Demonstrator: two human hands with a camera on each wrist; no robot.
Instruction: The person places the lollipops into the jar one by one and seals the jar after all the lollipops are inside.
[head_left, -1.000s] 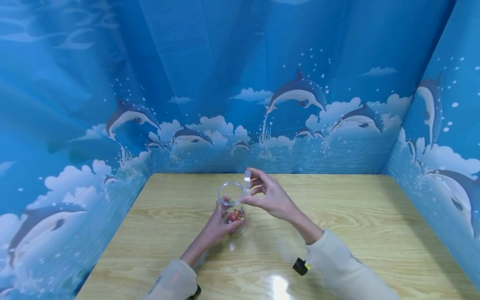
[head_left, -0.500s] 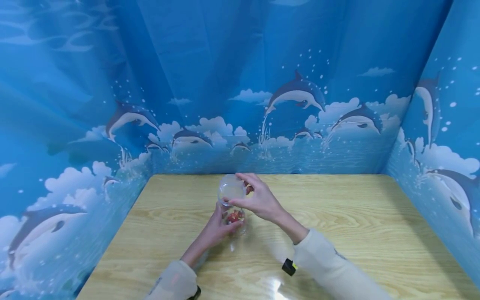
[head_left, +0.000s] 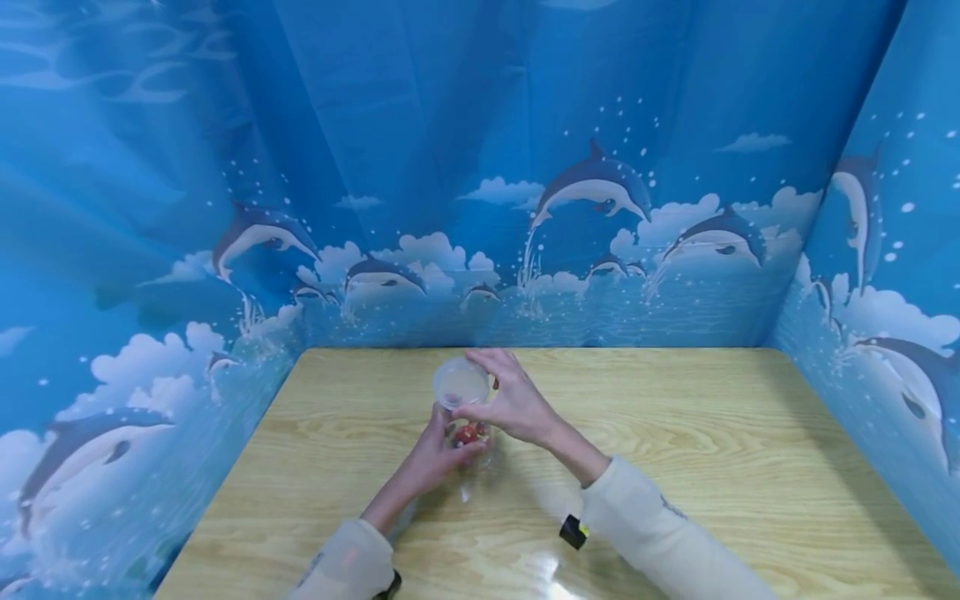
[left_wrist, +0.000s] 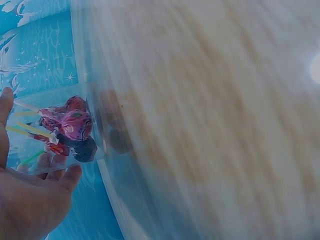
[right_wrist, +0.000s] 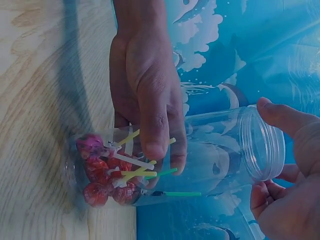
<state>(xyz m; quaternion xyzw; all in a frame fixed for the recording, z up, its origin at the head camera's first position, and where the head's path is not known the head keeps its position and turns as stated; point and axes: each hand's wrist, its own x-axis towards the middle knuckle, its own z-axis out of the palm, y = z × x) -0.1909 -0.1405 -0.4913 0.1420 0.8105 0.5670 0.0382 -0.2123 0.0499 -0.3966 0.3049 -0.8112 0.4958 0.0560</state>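
A clear, round jar (right_wrist: 210, 135) stands upright on the table, with several wrapped lollipops (right_wrist: 97, 172) in red and pink at its bottom, their yellow, white and green sticks pointing up. My left hand (head_left: 433, 454) grips the jar's side, its thumb and fingers spread round the wall. On the jar's mouth sits a clear round lid (head_left: 461, 383). My right hand (head_left: 521, 410) holds the lid by its edge, thumb and fingers on opposite sides. In the left wrist view the lollipops (left_wrist: 75, 125) show through the jar beside my left fingers.
The wood-grain table (head_left: 675, 433) extends to both sides of the jar. Blue curtains with dolphins (head_left: 596, 192) rise behind it and at its sides. A small black device (head_left: 573, 532) hangs at my right sleeve.
My right hand has brought the lid from an upright tilt beside the jar's mouth to flat over it, moving left. The left hand keeps its grip on the jar.
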